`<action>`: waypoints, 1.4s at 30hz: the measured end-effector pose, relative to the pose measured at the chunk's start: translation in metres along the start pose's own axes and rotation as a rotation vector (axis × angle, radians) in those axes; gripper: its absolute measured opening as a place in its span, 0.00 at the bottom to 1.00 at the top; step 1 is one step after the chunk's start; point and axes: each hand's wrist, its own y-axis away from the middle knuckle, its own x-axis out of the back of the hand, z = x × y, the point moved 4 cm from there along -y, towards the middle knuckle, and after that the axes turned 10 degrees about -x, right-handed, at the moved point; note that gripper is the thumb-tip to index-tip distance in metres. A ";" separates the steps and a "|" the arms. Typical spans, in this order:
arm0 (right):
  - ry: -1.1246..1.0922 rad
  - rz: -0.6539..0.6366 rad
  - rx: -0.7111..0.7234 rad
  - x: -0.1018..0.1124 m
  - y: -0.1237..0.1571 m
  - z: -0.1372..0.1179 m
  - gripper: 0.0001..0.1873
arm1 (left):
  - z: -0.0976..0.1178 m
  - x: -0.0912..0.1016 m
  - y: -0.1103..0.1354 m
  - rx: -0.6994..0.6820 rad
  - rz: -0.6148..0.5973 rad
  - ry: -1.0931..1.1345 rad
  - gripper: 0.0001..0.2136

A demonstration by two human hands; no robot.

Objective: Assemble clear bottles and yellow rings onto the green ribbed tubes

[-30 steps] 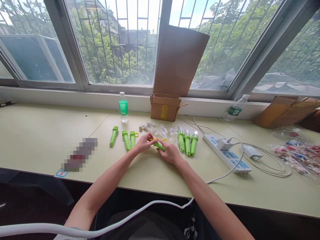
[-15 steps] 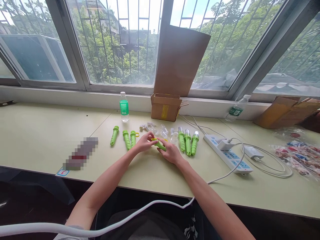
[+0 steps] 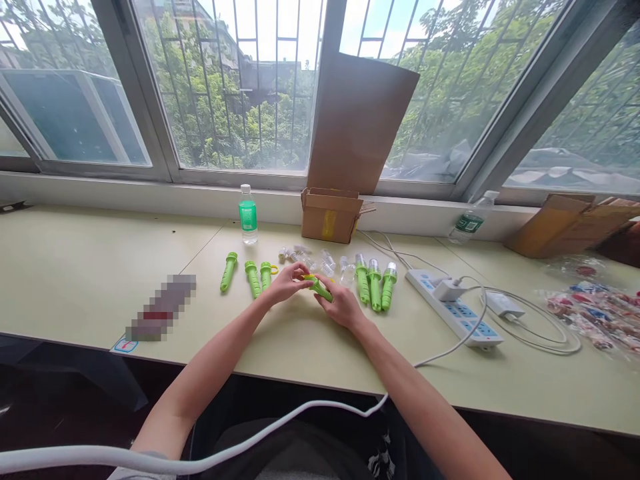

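My left hand and my right hand meet over the table, both pinching one green toy torch with a yellow ring at its left end. The left fingers grip the ring end, the right fingers wrap the green body. Three green torch bodies lie in a row to the left. To the right lie three finished green torches with clear heads. Several small clear caps are scattered just behind my hands.
A green-labelled water bottle and an open cardboard box stand by the window sill. A white power strip with plugs and cables lies at the right. Packets in clear wrap lie far right. A white cable crosses the table's near edge.
Both hands stay on the green torch, shifting it only slightly; the view has barely moved.
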 end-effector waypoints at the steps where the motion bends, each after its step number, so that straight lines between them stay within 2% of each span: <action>1: 0.001 0.007 0.001 0.000 0.000 0.000 0.28 | -0.001 0.000 -0.001 -0.007 0.010 0.002 0.16; 11: -0.015 0.065 0.030 0.001 0.001 0.001 0.30 | -0.002 0.002 -0.004 -0.037 0.063 -0.007 0.17; 28: 0.029 0.072 0.045 -0.001 0.000 0.003 0.32 | 0.004 0.001 -0.004 -0.047 0.079 -0.033 0.17; 42: -0.014 0.042 0.051 0.001 0.000 0.000 0.31 | 0.003 0.000 -0.004 -0.054 0.036 -0.044 0.16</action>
